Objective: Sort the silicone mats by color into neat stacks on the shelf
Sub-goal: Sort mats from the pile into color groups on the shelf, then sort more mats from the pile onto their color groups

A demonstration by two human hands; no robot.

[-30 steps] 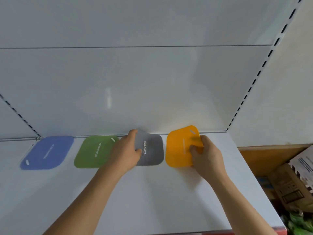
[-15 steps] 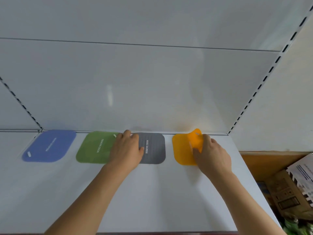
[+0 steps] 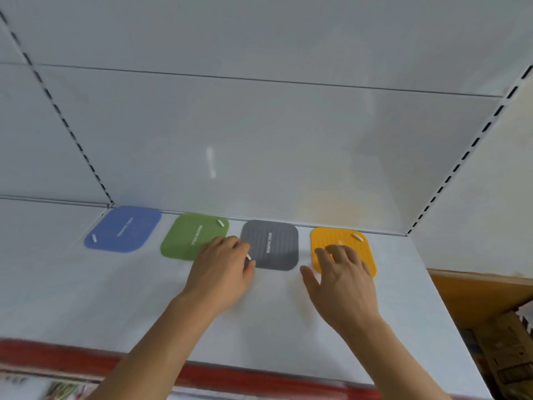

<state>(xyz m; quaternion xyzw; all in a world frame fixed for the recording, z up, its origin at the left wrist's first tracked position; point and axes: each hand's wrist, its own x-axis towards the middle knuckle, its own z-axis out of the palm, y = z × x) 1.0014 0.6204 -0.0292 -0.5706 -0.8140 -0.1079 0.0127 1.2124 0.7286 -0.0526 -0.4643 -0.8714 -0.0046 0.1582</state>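
We have let the orange mat (image 3: 340,249) down flat at centre right, right hand (image 3: 341,281) fingers now spread, left hand (image 3: 222,272) loosely curled, sorting seemingly finished.

A single head-worn wide-angle view is given, aimed forward and slightly down along the white shelf (image 3: 144,307) toward its back panel (image 3: 259,140). The shelf is seen from close range, with its red front edge (image 3: 57,356) cut by the lower frame.
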